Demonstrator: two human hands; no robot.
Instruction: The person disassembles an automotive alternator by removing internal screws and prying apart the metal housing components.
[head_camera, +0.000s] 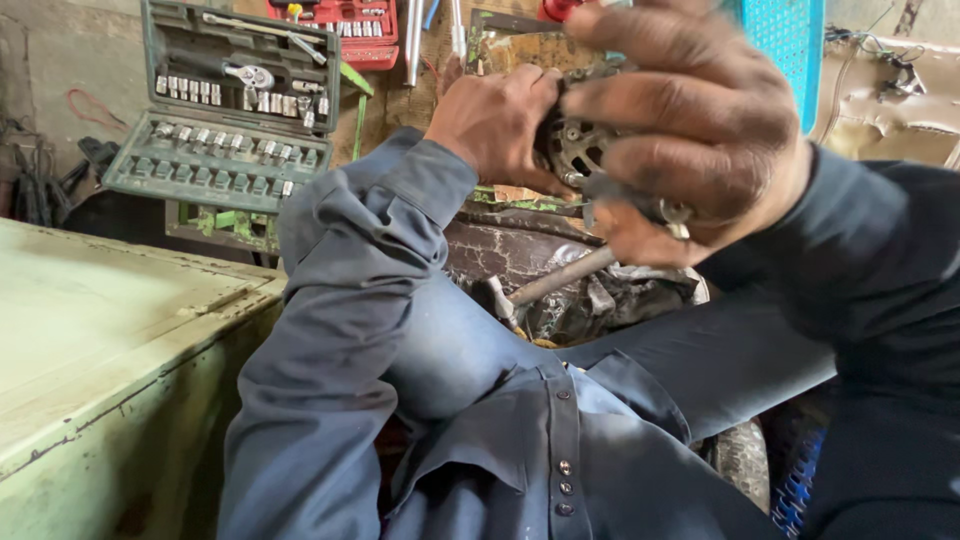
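Upper centre of frame: a dark, round metal machine part with slotted vents (580, 148) is held up between both hands, well above the lap. The left hand (497, 125) is closed around its left side, fingers wrapped behind. The right hand (690, 130), grimy and partly blurred, is curled over the right side and top, thumb low near a small metal fitting.

Just below the part, a grey metal rod (560, 277) slants down to the left over a cracked dark casing (520, 250). Whether the rod is joined to the part cannot be told.

Upper left: an open green socket-set case (225, 110) with rows of chrome sockets. A red tool case (350, 30) lies beyond it at the top edge. A pale green metal box (110, 350) fills the lower left. A turquoise perforated panel (785, 45) is seen upper right.

Judged for good handling: the part is best kept steadied by the left hand while the right does the fine work; greasy fingers make slipping a risk, so a firm wrap is advised.
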